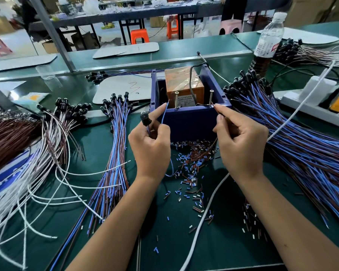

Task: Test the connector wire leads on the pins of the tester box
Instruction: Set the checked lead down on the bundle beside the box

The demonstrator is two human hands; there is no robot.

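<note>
Left hand (150, 141): pinching blue lead (164, 116), black connector (145, 118) held alongside.
Right hand (241, 139): pinching brown lead (216, 108) by right pin (211, 97).
Tester box (190, 122): on worktop (110, 192), just beyond hands; 2 screw pins upright.
Left pin (176, 99): blue tip near, contact not confirmed.
Advice: press both bare tips firmly on separate pins; keep tips apart.
</note>
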